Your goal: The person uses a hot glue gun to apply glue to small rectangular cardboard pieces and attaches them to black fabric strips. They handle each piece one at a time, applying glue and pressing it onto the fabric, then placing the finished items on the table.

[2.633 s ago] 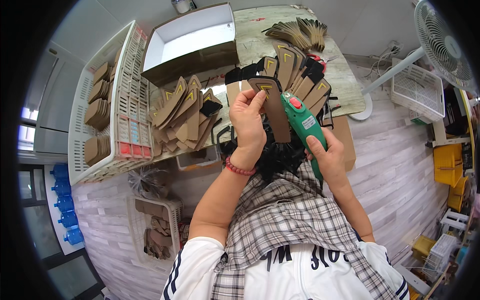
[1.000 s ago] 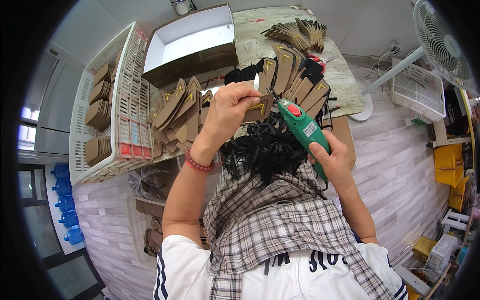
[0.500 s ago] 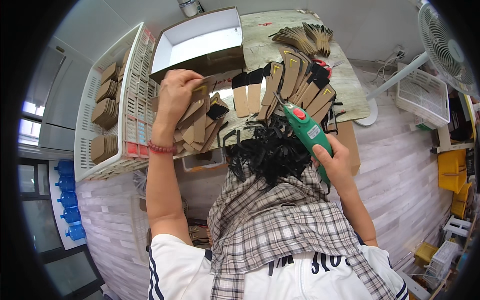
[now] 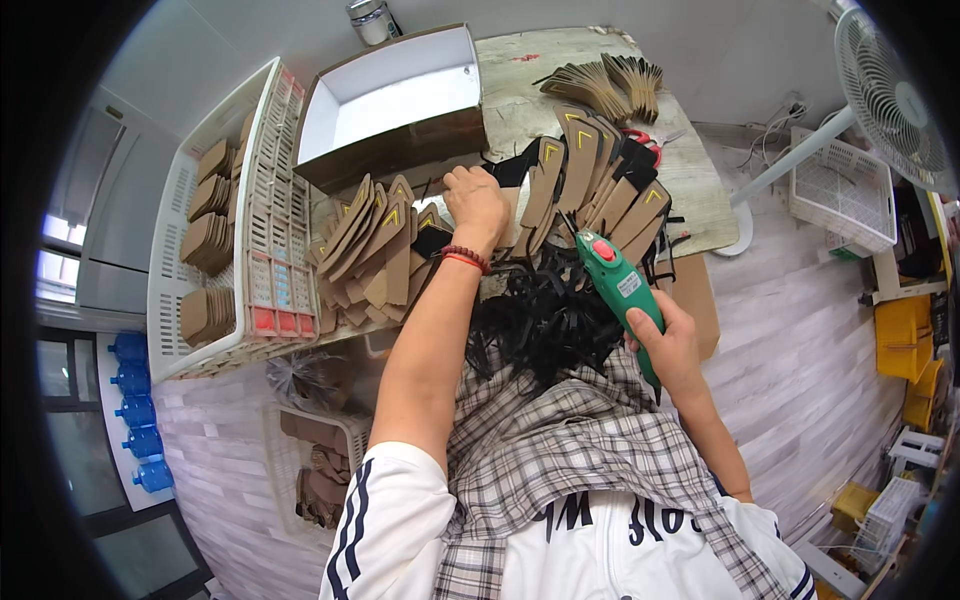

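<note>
My right hand grips a green handheld electric cutter with a red button, its tip pointing at the brown pieces. My left hand rests over the middle of the table with curled fingers, beside a black-ended brown piece; what is between its fingertips is hidden. Right of it, brown curved pieces with yellow angle marks and black ends are fanned out. To its left lies a pile of similar brown pieces. A tangle of black strips hangs over the table edge onto my checked apron.
An open box with a white inside stands behind the left pile. Beside it is a white plastic crate holding stacked brown pieces. Red-handled scissors and more fanned pieces lie at the back. A fan stands at right.
My left hand has moved right from the left pile to the black-ended pieces in the middle. A marked brown piece it held now lies on that pile. The cutter has shifted slightly.
</note>
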